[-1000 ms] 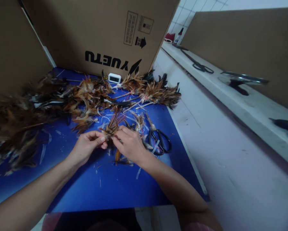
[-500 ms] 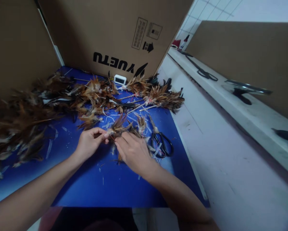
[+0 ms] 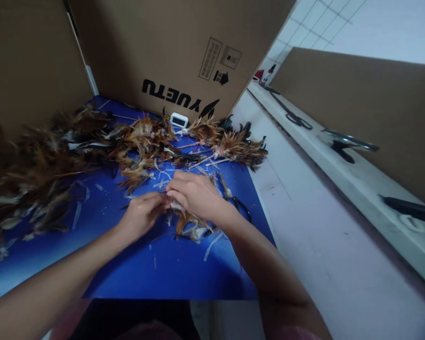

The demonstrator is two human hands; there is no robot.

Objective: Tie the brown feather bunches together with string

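My left hand (image 3: 141,213) is closed in a pinch on a small feather bunch (image 3: 176,204), whose pale base and a trace of red show between my hands. Just above and to the right, my right hand (image 3: 196,193) has its fingers pressed together, touching my left fingertips. What my right fingers pinch is hidden. Loose brown feathers (image 3: 184,225) lie below my right hand on the blue tabletop (image 3: 127,269). Black-handled scissors (image 3: 247,211) lie partly covered behind my right wrist.
Piles of brown feathers (image 3: 31,174) fill the left side. Feather bundles on thin sticks (image 3: 233,146) lie at the back, near a small white digital timer (image 3: 179,121). A cardboard box (image 3: 169,47) stands behind. On the right ledge (image 3: 357,174) are several dark tools.
My right hand has moved up and across the feather bunch, closer to my left fingers. It now covers feathers seen before and uncovers others below. The view has shifted slightly.
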